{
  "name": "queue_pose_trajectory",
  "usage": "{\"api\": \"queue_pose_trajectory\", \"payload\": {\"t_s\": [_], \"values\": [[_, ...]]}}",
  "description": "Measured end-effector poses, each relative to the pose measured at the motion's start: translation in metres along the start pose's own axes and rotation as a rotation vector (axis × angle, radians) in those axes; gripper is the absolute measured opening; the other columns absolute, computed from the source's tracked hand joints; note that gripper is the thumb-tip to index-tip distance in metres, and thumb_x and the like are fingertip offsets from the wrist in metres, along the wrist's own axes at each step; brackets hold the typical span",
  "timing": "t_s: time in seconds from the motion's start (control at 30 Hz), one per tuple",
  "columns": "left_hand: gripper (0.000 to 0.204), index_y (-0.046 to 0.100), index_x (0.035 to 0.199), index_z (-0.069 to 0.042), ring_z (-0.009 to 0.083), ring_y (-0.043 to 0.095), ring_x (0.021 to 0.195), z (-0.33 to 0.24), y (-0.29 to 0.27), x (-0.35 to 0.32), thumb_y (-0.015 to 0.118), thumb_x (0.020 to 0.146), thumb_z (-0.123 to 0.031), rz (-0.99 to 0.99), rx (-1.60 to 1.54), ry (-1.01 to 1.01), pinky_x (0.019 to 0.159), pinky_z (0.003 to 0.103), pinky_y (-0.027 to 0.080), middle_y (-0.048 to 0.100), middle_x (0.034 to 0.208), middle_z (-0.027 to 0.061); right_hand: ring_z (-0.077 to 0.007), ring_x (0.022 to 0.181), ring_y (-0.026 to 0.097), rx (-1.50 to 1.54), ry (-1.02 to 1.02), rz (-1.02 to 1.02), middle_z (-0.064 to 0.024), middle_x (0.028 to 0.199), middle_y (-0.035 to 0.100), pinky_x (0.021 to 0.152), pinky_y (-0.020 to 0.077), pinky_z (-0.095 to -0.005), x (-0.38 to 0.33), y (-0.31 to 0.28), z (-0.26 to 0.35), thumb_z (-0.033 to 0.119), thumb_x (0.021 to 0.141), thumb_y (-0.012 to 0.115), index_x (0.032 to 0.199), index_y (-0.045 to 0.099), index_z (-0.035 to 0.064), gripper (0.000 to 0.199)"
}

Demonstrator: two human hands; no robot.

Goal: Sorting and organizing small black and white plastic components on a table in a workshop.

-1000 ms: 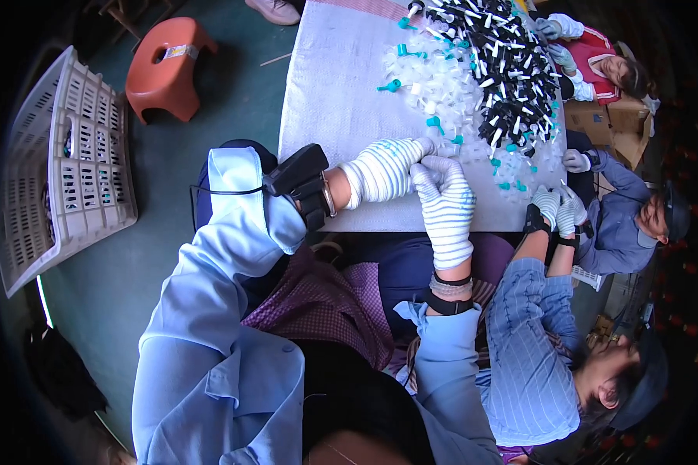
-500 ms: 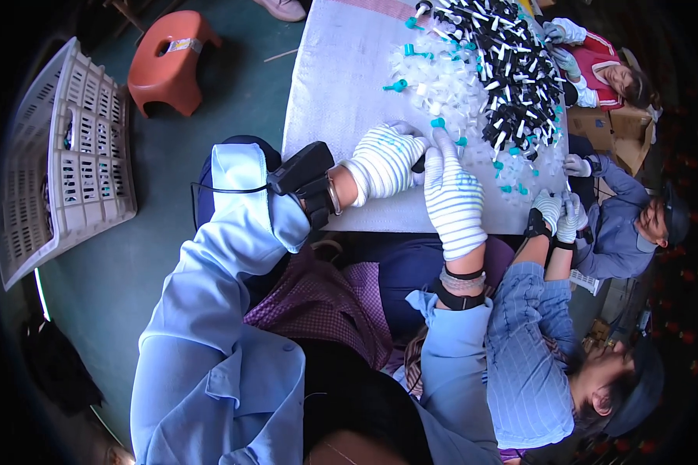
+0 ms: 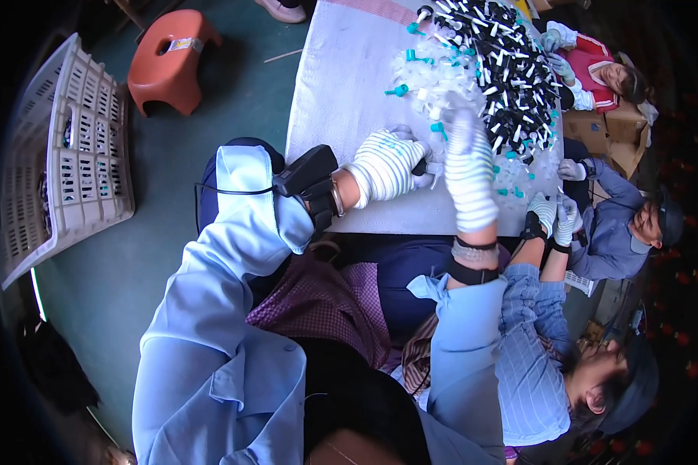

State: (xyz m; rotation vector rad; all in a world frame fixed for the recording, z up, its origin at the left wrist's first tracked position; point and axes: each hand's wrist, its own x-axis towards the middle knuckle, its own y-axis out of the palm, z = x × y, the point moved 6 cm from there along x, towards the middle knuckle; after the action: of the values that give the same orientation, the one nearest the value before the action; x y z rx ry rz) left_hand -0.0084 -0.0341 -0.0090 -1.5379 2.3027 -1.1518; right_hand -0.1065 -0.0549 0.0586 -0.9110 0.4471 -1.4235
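Observation:
My left hand (image 3: pixel 385 168), in a white striped glove, rests low over the table (image 3: pixel 318 116) near its front edge. Its fingers are closed round a small black plastic part (image 3: pixel 419 166) with a whitish end. My right hand (image 3: pixel 471 174), gloved the same way, is stretched over the near side of a heap of small translucent plastic pieces (image 3: pixel 434 85); motion smears its fingers, so their grip is hidden. A teal piece (image 3: pixel 438 129) lies beside them. Behind and to the right spreads a pile of black parts with white stems (image 3: pixel 520 70).
Co-workers sit along the table's right side; the nearest one's gloved hands (image 3: pixel 554 213) are close to my right forearm. An orange stool (image 3: pixel 171 66) and a white slatted crate (image 3: pixel 93 155) stand on the floor at left. Cardboard boxes (image 3: pixel 605 132) are at the far right.
My right hand has left my left hand's fingertips and moved away and slightly right, over the translucent pieces. My left hand stays nearly in place, still holding the black part.

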Motion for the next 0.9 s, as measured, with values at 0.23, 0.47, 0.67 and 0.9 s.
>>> {"api": "queue_pose_trajectory", "payload": {"t_s": [0.23, 0.47, 0.67, 0.9], "values": [[0.036, 0.067, 0.097, -0.009, 0.0375, 0.061, 0.093, 0.005, 0.008, 0.0, 0.068, 0.075, -0.038, -0.085, -0.093, 0.074, 0.083, 0.044, 0.048, 0.067, 0.092, 0.0185, -0.0285, 0.101, 0.062, 0.061, 0.301, 0.318, -0.018, 0.114, 0.064, 0.091, 0.0464, -0.0364, 0.013, 0.051, -0.025, 0.057, 0.099, 0.023, 0.128, 0.054, 0.0038, 0.068], [0.028, 0.065, 0.095, -0.007, 0.0361, 0.062, 0.085, 0.002, 0.001, -0.004, 0.06, 0.081, -0.031, -0.169, -0.083, 0.055, 0.077, 0.044, 0.049, 0.067, 0.089, 0.0171, -0.0404, 0.091, 0.062, -0.283, 0.08, 0.338, -0.0222, 0.094, 0.066, 0.081, 0.0472, -0.0481, 0.011, 0.062, -0.005, 0.054, 0.098, 0.024, 0.093, 0.067, 0.0036, 0.067], [0.032, 0.062, 0.096, -0.007, 0.0378, 0.062, 0.081, -0.001, -0.002, -0.002, 0.063, 0.079, -0.034, -0.14, -0.127, 0.056, 0.07, 0.043, 0.05, 0.064, 0.089, 0.0175, -0.0401, 0.082, 0.063, -0.311, 0.132, 0.275, -0.0214, 0.086, 0.067, 0.077, 0.0484, -0.0472, 0.011, 0.054, 0.003, 0.054, 0.098, 0.026, 0.084, 0.068, 0.0027, 0.068], [0.034, 0.062, 0.099, -0.005, 0.0377, 0.063, 0.083, 0.002, -0.007, -0.003, 0.06, 0.081, -0.035, -0.039, -0.08, -0.014, 0.072, 0.046, 0.05, 0.066, 0.092, 0.0201, -0.04, 0.082, 0.063, -0.246, 0.161, 0.251, -0.0211, 0.083, 0.067, 0.077, 0.0489, -0.0464, 0.01, 0.064, -0.008, 0.056, 0.097, 0.025, 0.088, 0.068, 0.003, 0.069]]}}
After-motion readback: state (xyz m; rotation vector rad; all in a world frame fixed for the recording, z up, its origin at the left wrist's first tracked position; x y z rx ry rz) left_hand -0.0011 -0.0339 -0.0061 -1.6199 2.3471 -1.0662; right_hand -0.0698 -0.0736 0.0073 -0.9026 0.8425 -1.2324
